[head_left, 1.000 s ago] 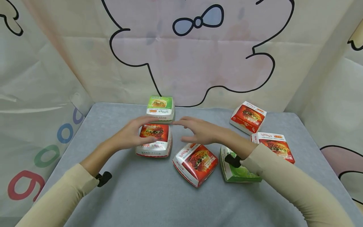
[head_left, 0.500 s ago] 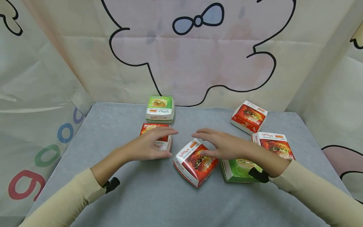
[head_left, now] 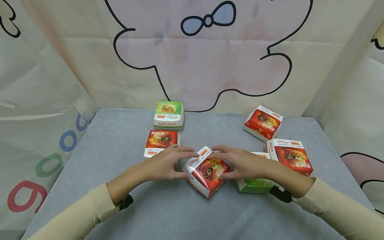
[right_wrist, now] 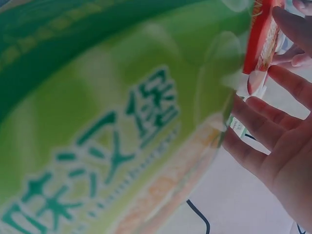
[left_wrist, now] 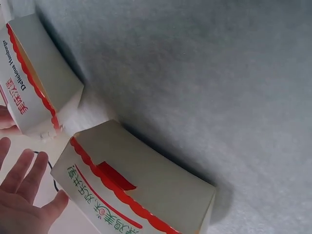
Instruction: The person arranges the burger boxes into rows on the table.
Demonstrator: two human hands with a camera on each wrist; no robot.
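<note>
A red and white hamburger box sits turned at an angle in the middle of the table. My left hand reaches over its left edge, thumb apart from the fingers. From the right, my right hand has its fingertips over the box's top. Whether either hand touches it, I cannot tell. Another red box lies behind my left hand and partly hidden. Under my right wrist a green box is partly covered; it fills much of the right wrist view. Fingers look extended and spread in both wrist views.
At the back left stands a green and white box. Two more red boxes, one at the back and one nearer, lie on the right. Grey cloth covers the table; printed curtains surround it.
My left hand has moved right and nearer, off the left red box towards the middle one. My right hand has drawn nearer and right, lowering over the middle box. The boxes stay put.
</note>
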